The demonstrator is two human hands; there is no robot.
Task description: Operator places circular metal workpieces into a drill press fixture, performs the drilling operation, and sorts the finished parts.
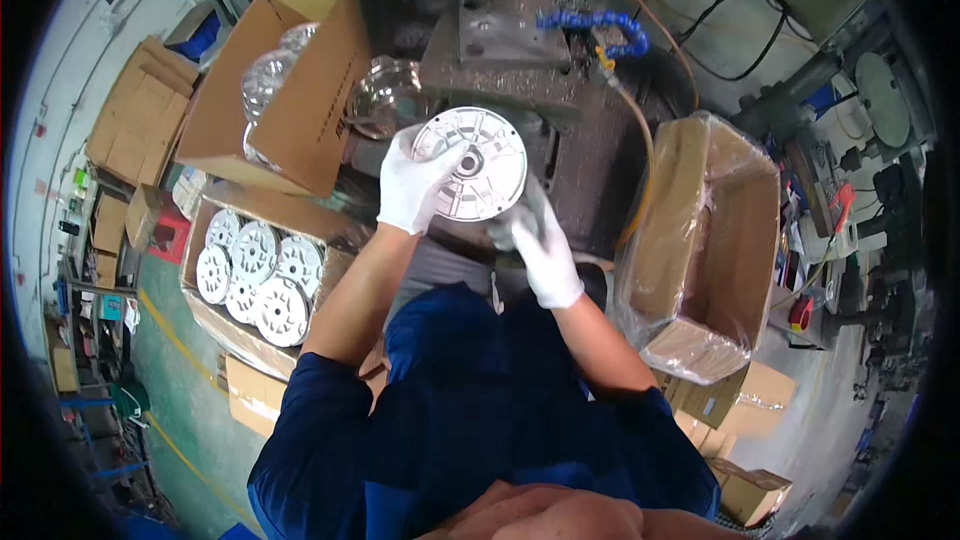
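Observation:
In the middle of the view, a round silver metal end cover (488, 155) with a central hub hole and ribbed recesses is held up face on. My left hand (412, 185), in a white glove, grips its left side, the thumb across the face toward the hub. Just below the cover's lower right edge is my right hand (548, 260), gloved white with dark grey finger ends. Its fingers are blurred, so whether they touch the cover or hold anything is unclear. Behind the cover stands a dark machine table (500, 80), wet-looking and strewn with small bits.
An open carton (325, 115) with shiny round metal parts is at upper left. Below it, another carton (235, 330) holds several similar covers (255, 252). On the right sits a plastic-lined carton (665, 270). A blue segmented coolant hose (625, 25) and yellowish tube (648, 140) cross the machine.

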